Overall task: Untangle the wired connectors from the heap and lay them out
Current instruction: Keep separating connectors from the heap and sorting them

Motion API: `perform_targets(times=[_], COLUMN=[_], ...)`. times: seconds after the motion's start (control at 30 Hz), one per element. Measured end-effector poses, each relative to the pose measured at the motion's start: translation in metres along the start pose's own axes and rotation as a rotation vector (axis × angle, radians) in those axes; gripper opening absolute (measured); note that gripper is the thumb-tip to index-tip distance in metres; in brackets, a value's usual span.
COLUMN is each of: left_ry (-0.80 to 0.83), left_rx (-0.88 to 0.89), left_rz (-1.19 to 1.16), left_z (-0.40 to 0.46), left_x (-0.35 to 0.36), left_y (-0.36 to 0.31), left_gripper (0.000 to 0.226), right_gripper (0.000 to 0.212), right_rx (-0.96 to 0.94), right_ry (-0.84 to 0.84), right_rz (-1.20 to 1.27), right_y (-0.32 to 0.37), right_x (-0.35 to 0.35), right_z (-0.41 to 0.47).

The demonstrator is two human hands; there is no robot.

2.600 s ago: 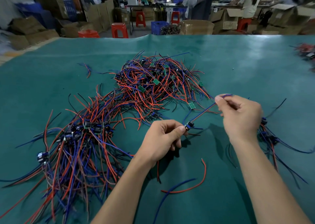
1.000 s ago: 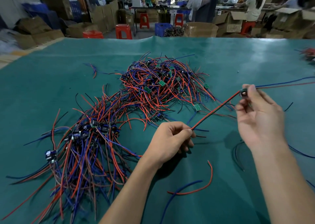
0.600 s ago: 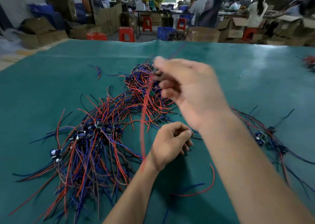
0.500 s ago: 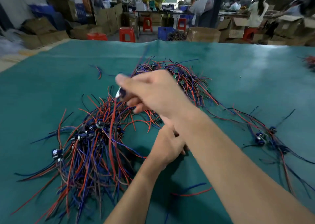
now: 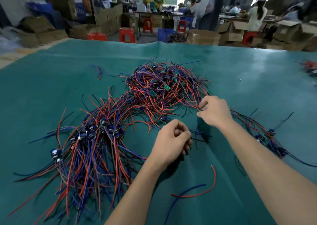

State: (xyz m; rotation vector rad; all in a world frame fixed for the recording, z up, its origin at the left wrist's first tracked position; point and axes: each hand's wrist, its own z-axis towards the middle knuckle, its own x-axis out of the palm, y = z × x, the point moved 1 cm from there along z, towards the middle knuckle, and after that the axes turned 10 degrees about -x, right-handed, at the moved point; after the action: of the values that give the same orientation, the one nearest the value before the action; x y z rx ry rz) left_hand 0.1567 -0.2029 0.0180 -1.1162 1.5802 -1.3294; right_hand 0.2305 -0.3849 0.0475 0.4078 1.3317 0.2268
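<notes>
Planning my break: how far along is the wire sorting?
Done: a big laid-out bunch at left, a smaller one at right. In hand: the right hand picks at the heap's near edge; the left hand is curled, its grip unclear. Left: the heap still looks large.

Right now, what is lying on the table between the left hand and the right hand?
In the head view, a few thin dark wires cross the green table cover between the left hand and the right hand.

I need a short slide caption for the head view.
Right hand reaches into the tangled heap; left hand curled nearby.
</notes>
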Motion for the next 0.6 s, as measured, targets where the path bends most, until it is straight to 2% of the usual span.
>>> perform_targets(times=[0.07, 0.1, 0.17, 0.27, 0.37, 0.47, 0.6], left_ry=[-0.004, -0.006, -0.011, -0.005, 0.011, 0.01, 0.03], left_rx=[-0.003, -0.003, 0.0, 0.005, 0.018, 0.019, -0.017], left_rz=[-0.018, -0.023, -0.022, -0.022, -0.035, -0.065, -0.185], left_z=[0.0, 0.0, 0.001, 0.002, 0.002, 0.002, 0.001], left_x=[-0.001, -0.001, -0.001, -0.002, -0.002, -0.002, 0.0], left_y=[0.0, 0.001, 0.001, 0.002, 0.003, 0.002, -0.002], left_gripper=[0.011, 0.011, 0.01, 0.007, 0.005, 0.012, 0.039], right_gripper=[0.022, 0.02, 0.016, 0.006, 0.018, 0.022, 0.036], right_rx=[0.062, 0.091, 0.117, 0.116, 0.07, 0.063, 0.15], right_ry=[-0.033, -0.064, -0.124, -0.097, -0.038, 0.047, 0.182], right_rz=[0.105, 0.241, 0.631, 1.217, 1.629, 1.747, 1.691], right_y=[-0.002, -0.001, 0.007, 0.022, 0.028, 0.033, 0.032], right_x=[-0.01, -0.02, -0.049, -0.095, -0.119, -0.102, -0.045], right_z=[0.003, 0.002, -0.004, -0.024, -0.049, -0.069, -0.085])
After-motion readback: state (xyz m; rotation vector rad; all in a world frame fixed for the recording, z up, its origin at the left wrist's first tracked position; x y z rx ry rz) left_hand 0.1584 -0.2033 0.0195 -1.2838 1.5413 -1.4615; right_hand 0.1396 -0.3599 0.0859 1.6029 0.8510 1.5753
